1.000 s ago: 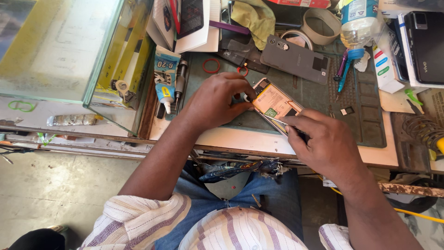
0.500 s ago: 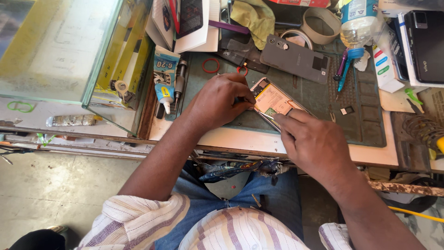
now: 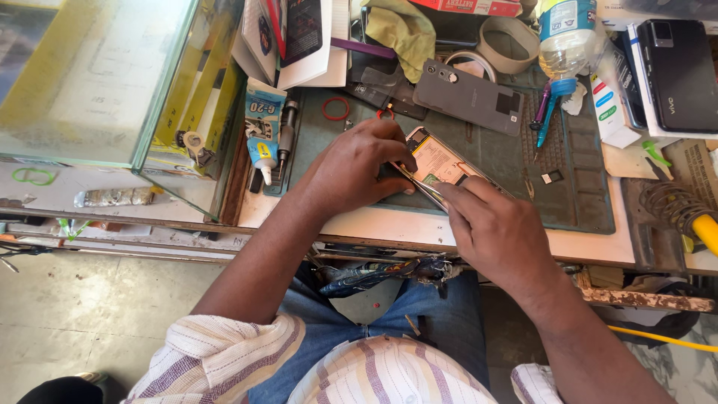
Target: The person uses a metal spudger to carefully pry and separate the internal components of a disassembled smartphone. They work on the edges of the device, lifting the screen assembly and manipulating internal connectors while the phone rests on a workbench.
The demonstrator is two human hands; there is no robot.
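Note:
An opened phone point(image 3: 441, 161) with its back off lies on the green work mat point(image 3: 576, 202), its insides showing. My left hand point(image 3: 355, 166) rests on the phone's near-left edge and pins it down. My right hand point(image 3: 497, 232) pinches thin metal tweezers point(image 3: 416, 183), whose tips reach in by the phone's left edge beside my left fingers. The phone's lower end is hidden under my right hand.
A grey phone back cover point(image 3: 467, 96) lies behind the phone. A glue tube point(image 3: 262, 131) and a screwdriver point(image 3: 286, 138) lie at the mat's left. A glass case point(image 3: 97, 75) stands far left. A water bottle point(image 3: 566, 37), a black phone point(image 3: 677, 67) and a soldering iron point(image 3: 692, 217) are at the right.
My right hand has slid up and left along the phone, bringing the tweezers closer to my left fingers. My left hand stays put on the phone.

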